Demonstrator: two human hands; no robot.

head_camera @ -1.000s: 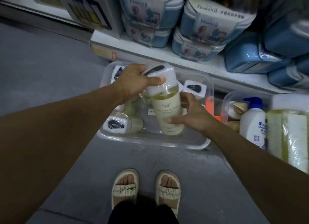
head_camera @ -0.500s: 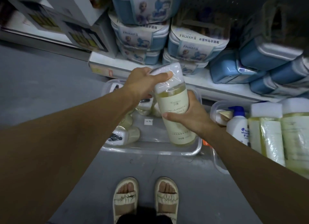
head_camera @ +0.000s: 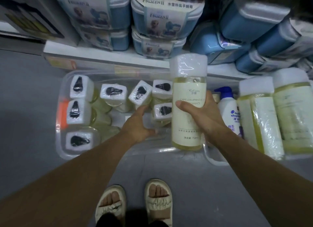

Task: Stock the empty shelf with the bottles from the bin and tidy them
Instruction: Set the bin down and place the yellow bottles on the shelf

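A grey floor [head_camera: 28, 108] is seen at the left, with a white shelf [head_camera: 105, 57] running along its far edge and loaded with stacked blue boxes [head_camera: 162, 16]. On the floor below the shelf a clear plastic bin [head_camera: 64, 152] is set, and wrapped bottles with white caps [head_camera: 81, 87] are stood inside it. The left hand [head_camera: 137, 125] is lowered into the bin, its fingers loosely curled beside one capped bottle; whether anything is gripped cannot be told. Just right of it, a tall bottle [head_camera: 187, 125] of yellowish liquid is held upright above the bin's right end by the right hand [head_camera: 201, 115], whose fingers are wrapped around its label. Further right a blue-capped white pump bottle [head_camera: 227, 108] and two more wrapped bottles [head_camera: 260, 118] are seen. Two sandalled feet [head_camera: 133, 204] are placed on the floor below.
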